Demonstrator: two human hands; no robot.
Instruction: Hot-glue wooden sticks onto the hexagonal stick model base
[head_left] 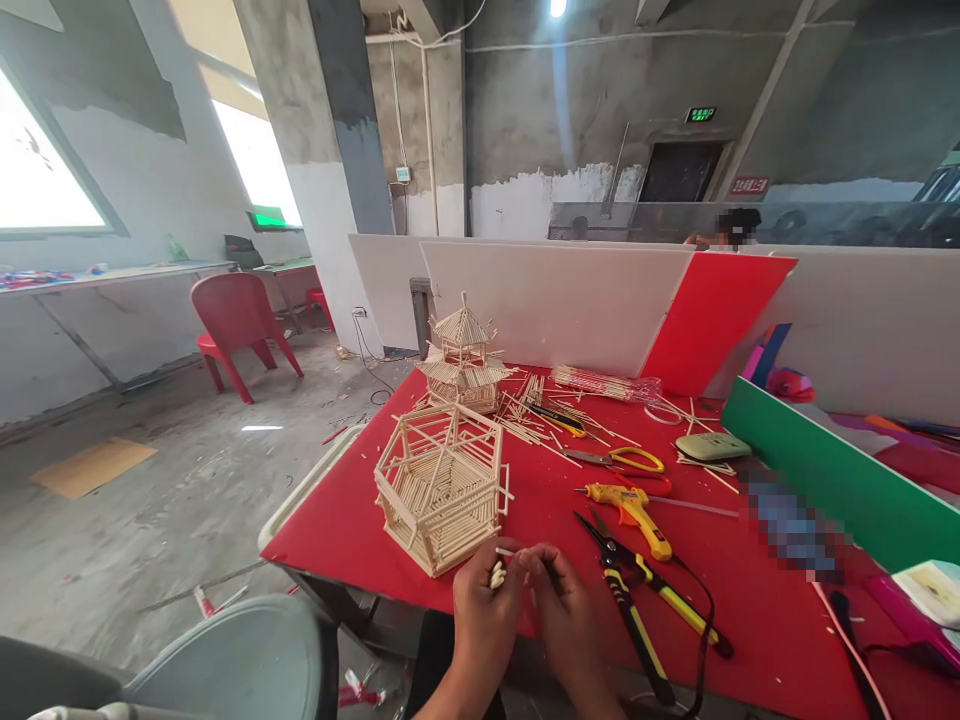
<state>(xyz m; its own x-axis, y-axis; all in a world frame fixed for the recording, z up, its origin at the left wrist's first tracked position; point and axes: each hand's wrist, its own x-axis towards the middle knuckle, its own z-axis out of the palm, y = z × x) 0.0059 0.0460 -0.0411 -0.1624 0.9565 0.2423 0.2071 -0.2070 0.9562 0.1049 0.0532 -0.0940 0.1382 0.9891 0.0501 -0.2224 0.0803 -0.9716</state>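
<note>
My left hand (480,610) is closed round a small bundle of short wooden sticks (497,574) at the near edge of the red table (540,500). My right hand (562,600) pinches one thin stick (507,552) right next to it, fingers together. Just beyond my hands stands a hexagonal stick frame (439,485), open at the top. Behind it is a small stick pagoda (463,355) with tiered roofs.
Black-and-yellow cutters (634,600), a yellow glue gun (634,510) and yellow-handled scissors (626,460) lie right of my hands. Loose sticks (540,415) are scattered at the back. A green board (832,470) leans at the right, white and red panels (600,305) behind. A red chair (240,325) stands on the floor.
</note>
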